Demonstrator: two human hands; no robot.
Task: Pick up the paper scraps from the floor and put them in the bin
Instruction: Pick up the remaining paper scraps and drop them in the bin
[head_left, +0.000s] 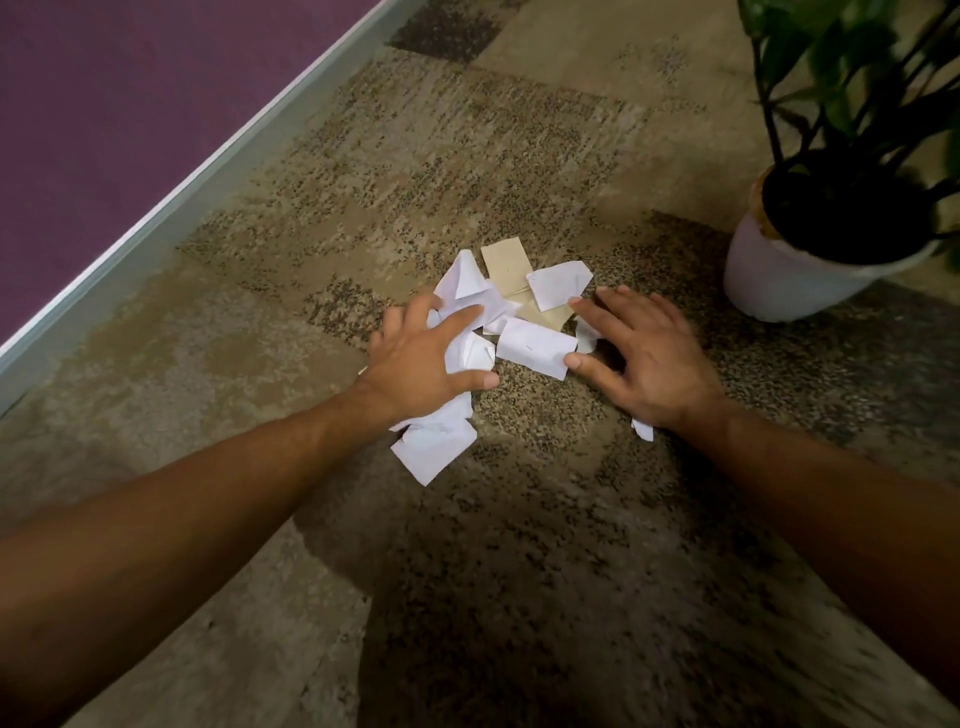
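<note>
Left hand (423, 358), fingers spread, palm down, presses white paper scraps (535, 347) on the patterned carpet (363, 171); right hand (641, 353), open and flat, touches the pile's right edge, gripping nothing; some scraps hidden beneath both; potted plant (810, 249) far right, cropped.

both hands reach forward palms down, left hand (421, 358) and right hand (641, 353) with fingers spread.
</note>
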